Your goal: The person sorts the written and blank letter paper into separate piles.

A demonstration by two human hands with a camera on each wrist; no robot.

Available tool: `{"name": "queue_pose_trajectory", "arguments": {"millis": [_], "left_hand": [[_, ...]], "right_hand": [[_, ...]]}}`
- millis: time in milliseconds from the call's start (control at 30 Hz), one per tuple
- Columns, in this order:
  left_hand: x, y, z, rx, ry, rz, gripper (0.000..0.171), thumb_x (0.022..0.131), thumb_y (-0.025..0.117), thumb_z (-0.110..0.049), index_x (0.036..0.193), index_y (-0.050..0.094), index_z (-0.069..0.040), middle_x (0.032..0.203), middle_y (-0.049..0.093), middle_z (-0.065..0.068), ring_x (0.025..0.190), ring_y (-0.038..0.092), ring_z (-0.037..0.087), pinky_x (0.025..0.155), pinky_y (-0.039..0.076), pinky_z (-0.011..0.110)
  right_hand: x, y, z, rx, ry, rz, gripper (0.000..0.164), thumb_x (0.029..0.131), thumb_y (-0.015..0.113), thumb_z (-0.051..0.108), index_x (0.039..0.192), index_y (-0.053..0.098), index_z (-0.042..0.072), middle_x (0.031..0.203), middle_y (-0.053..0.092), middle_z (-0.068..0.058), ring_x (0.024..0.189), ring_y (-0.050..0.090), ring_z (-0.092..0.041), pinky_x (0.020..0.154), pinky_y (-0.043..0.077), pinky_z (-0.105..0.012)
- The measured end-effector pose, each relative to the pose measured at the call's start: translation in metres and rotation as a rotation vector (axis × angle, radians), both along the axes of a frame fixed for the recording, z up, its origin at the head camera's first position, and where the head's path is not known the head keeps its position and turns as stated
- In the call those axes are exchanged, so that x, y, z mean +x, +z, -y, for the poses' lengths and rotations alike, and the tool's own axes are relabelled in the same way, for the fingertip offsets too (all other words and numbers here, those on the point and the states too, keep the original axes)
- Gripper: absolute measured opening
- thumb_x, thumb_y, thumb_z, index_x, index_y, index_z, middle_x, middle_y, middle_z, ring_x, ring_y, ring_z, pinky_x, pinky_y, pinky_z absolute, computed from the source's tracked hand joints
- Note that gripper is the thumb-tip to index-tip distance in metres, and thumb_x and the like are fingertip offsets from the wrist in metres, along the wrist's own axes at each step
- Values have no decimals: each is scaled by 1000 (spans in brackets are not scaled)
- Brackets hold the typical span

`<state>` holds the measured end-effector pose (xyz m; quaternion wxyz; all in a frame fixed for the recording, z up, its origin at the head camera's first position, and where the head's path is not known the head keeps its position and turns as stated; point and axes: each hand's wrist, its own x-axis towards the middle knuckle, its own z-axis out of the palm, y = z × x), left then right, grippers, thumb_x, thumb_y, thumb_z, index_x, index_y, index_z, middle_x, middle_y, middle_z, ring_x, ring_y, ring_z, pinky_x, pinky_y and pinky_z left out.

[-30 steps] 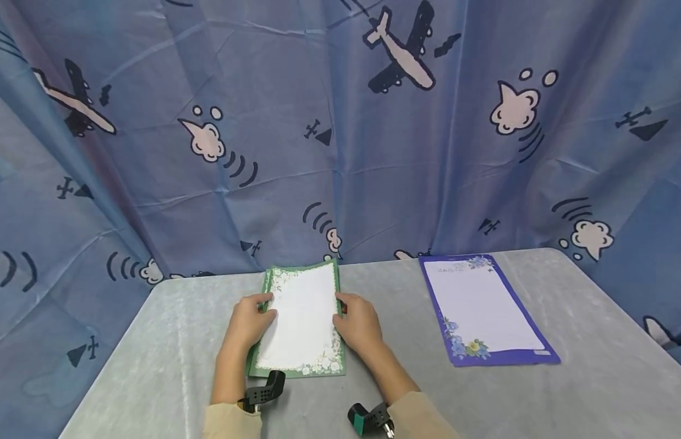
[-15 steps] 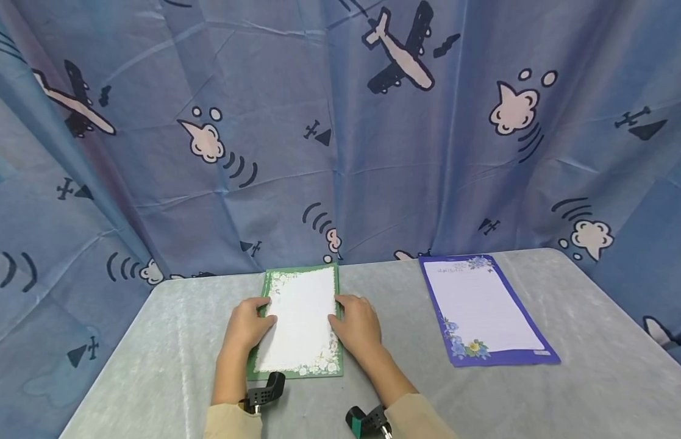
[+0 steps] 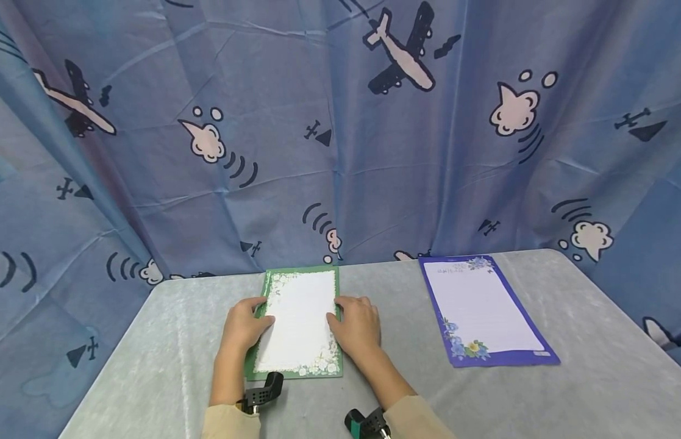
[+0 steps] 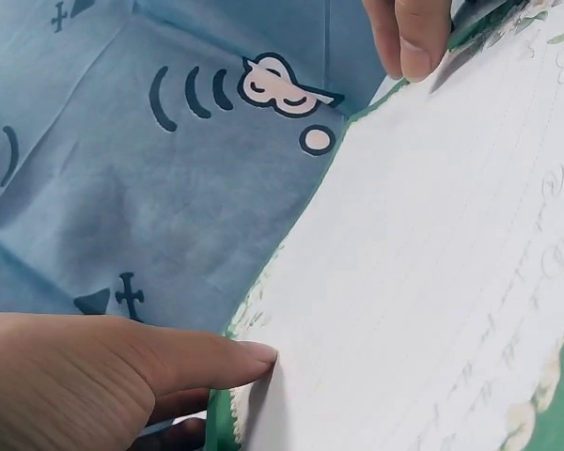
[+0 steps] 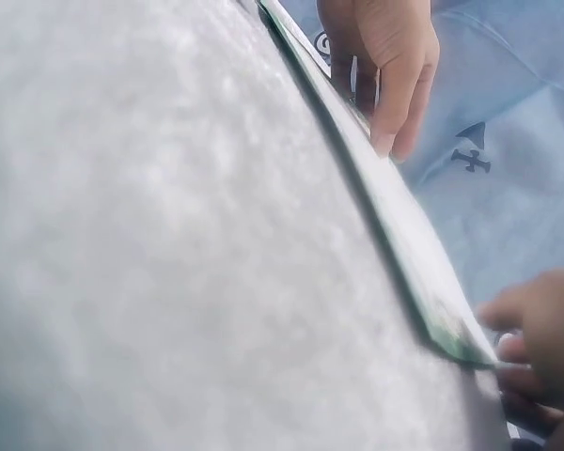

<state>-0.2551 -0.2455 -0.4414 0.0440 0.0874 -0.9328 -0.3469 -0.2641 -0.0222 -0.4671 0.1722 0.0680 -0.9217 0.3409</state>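
Green-bordered writing paper (image 3: pixel 299 320), with white flowers at its corners, lies left of centre on the grey table in the head view. My left hand (image 3: pixel 246 326) holds its left edge, thumb on top and fingers at the side. At the right edge my right hand (image 3: pixel 358 326) grips it the same way. In the left wrist view the left thumb (image 4: pixel 249 362) presses on the lined white face. Some fingers are hidden under the paper's edges. Seen side-on in the right wrist view, the paper (image 5: pixel 404 225) is between both hands.
A purple-bordered sheet (image 3: pixel 485 311) with blue and yellow flowers lies flat on the right of the grey table (image 3: pixel 170 353). Behind the table hangs a blue curtain (image 3: pixel 285 79) printed with planes and clouds. Black wrist cameras (image 3: pixel 263 393) sit on both forearms.
The green-bordered paper's uneven top edge has become even and sits slightly lower. Both hands have shifted slightly left while holding its sides. The purple sheet stays put.
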Motion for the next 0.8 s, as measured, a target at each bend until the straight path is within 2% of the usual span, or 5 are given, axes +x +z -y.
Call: {"name": "queue_pose_trajectory", "arguments": {"millis": [133,367,600,800], "left_hand": [[1,0,-1,-16,-10,-12,49,89,72,-10,135,62,3,136,60,29,128,56,47,104,47,59],[1,-1,0,-31,-4,-13,48,89,72,-11,134,62,3,136,61,28,129,56,46,106,46,58],[1,-2,-2,-24,13,-27,43,94,67,-15,134,63,1,137,62,26,130,56,45,106,46,58],[-2,-5,-6,-44,36,-60,41,93,67,-17,131,66,-1,139,61,24,133,54,45,110,44,57]], "right_hand": [[2,0,-1,-25,50,1,31,83,81,25,109,78,9,110,78,-10,102,65,-30,88,46,-45],[2,-1,-1,-44,102,24,34,83,80,28,112,77,10,119,75,-9,108,63,-30,91,44,-46],[2,-1,0,-46,121,42,35,84,80,29,113,77,11,125,73,-10,113,61,-32,93,44,-47],[2,-1,0,-47,119,60,35,85,79,30,115,76,11,128,71,-12,117,60,-32,95,43,-47]]}}
